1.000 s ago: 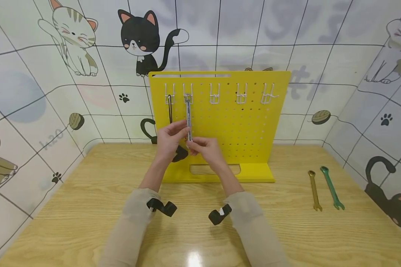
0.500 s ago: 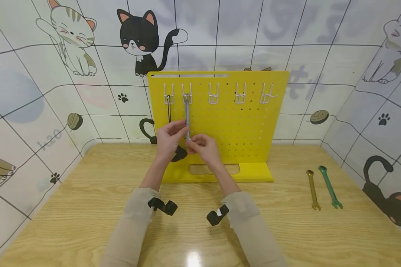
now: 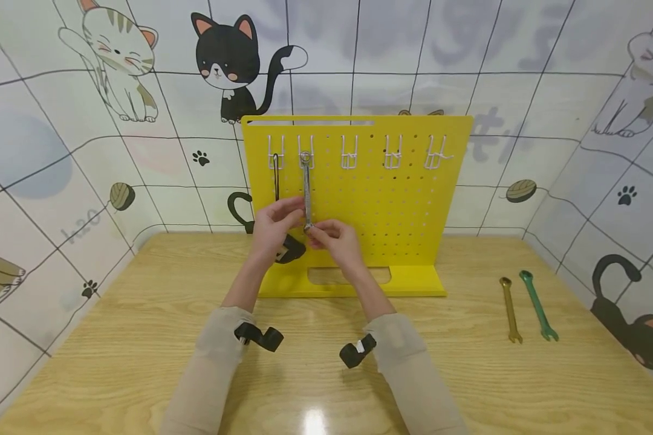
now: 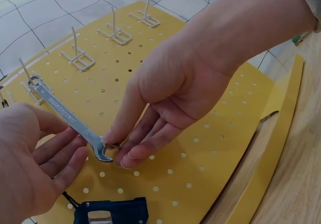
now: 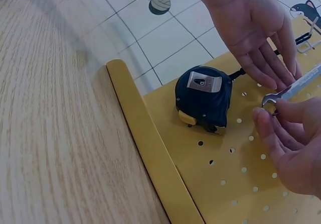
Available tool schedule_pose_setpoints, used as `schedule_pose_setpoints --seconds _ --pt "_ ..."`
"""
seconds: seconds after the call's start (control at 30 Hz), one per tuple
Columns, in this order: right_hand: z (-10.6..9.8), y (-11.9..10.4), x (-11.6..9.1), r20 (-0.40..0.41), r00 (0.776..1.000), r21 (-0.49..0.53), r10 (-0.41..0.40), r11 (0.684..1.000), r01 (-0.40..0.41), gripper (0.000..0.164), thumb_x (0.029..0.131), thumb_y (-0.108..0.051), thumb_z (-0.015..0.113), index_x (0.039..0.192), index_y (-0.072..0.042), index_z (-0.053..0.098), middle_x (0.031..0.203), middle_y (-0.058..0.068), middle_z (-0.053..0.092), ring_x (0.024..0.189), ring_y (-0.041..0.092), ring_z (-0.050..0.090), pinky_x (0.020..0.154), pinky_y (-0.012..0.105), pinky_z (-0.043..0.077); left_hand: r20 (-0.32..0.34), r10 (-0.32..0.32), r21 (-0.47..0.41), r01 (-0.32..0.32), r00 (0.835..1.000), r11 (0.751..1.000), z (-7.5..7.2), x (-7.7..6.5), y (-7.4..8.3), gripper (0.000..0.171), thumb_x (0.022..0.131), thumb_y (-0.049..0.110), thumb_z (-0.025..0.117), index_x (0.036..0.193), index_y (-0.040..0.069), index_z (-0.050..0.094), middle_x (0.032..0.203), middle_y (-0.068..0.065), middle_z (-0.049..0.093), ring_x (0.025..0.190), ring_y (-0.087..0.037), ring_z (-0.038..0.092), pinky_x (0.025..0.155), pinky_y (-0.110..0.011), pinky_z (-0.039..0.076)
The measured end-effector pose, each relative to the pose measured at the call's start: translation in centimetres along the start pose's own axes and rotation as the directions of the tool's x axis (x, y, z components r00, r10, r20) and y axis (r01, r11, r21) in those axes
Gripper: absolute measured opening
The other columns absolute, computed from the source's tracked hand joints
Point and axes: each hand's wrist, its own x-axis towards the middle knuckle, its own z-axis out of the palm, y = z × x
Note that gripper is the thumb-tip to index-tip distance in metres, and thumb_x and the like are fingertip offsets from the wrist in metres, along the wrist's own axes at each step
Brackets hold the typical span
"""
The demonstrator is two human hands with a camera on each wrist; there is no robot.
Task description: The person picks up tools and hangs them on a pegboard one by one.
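A silver combination wrench (image 3: pixel 307 188) hangs upright, its ring end at the second white hook (image 3: pixel 306 145) of a yellow pegboard (image 3: pixel 381 211). My right hand (image 3: pixel 338 243) pinches the open-jaw lower end between thumb and fingers, seen closely in the left wrist view, where the wrench (image 4: pixel 70 116) slants. My left hand (image 3: pixel 270 232) is beside the shaft, its fingers loosely extended close to it; whether they touch it, I cannot tell. Behind that hand, a black tape measure (image 5: pixel 203 98) hangs by its cord from the first hook, partly hidden in the head view.
A gold wrench (image 3: pixel 511 311) and a green wrench (image 3: pixel 539 306) lie on the wooden table (image 3: pixel 141 362) to the right. Three more white hooks, such as the middle one (image 3: pixel 349 152), line the board's top. A cat-patterned wall covering (image 3: pixel 141 157) stands behind.
My left thumb has come off the wrench shaft and that hand has eased slightly left. The wrench has turned a little, while my right hand keeps its pinch low on it.
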Motion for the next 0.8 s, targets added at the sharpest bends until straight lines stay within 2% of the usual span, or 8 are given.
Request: schedule_pose_setpoints --seconds 0.1,0.27,0.5,0.67,0.8 --pt "-0.1 -0.2 -0.1 0.01 1.0 -0.007 0.014 1.0 -0.014 0.021 0.099 -0.007 0.066 0.113 0.009 0.065 0.103 0.025 0.071 0.086 0.027 0.071 0.085 0.04 0.06 0.02 0.008 0.028 -0.008 1.0 1.0 -0.2 -0.2 0.3 0.03 0.1 0.003 0.062 0.13 -0.004 0.064 0.128 -0.019 0.065 0.112 -0.028 0.063 0.089 -0.035 0.058" --pt "-0.2 -0.8 -0.2 0.007 0.998 0.001 0.061 0.998 -0.061 0.028 0.099 -0.008 0.066 0.122 0.008 0.061 0.106 0.026 0.069 0.089 0.03 0.071 0.091 0.048 0.057 0.018 0.033 0.067 -0.034 0.999 0.997 -0.5 -0.3 0.9 0.031 0.101 0.004 0.061 0.131 -0.003 0.063 0.126 -0.02 0.066 0.113 -0.03 0.063 0.085 -0.033 0.058" --pt "-0.5 -1.6 -0.4 0.025 0.996 0.009 0.088 0.996 -0.088 0.03 0.1 -0.011 0.066 0.123 0.008 0.061 0.107 0.024 0.068 0.089 0.027 0.07 0.09 0.044 0.058 0.002 0.034 0.051 -0.034 0.999 0.998 -0.7 -0.7 1.7 0.031 0.101 0.002 0.06 0.13 -0.004 0.063 0.124 -0.026 0.065 0.114 -0.04 0.062 0.091 -0.048 0.057" --pt "-1.4 -2.4 -1.0 0.064 0.992 -0.023 0.105 0.994 -0.104 0.032 0.1 -0.013 0.065 0.124 0.008 0.06 0.107 0.023 0.068 0.096 0.038 0.069 0.095 0.049 0.055 0.022 0.014 0.048 -0.015 1.0 0.999 -0.6 -1.0 2.0 0.031 0.1 0.003 0.062 0.13 -0.005 0.063 0.126 -0.024 0.065 0.117 -0.036 0.062 0.094 -0.047 0.055" --pt "-2.4 -3.0 -1.5 0.075 0.993 -0.043 0.09 0.995 -0.087 0.034 0.102 -0.014 0.063 0.126 0.009 0.059 0.107 0.023 0.067 0.095 0.036 0.069 0.097 0.054 0.053 0.075 0.004 0.082 -0.01 0.997 0.997 -0.5 -1.3 2.0 0.033 0.101 0.009 0.063 0.131 -0.004 0.062 0.13 -0.02 0.063 0.118 -0.029 0.061 0.097 -0.043 0.054"
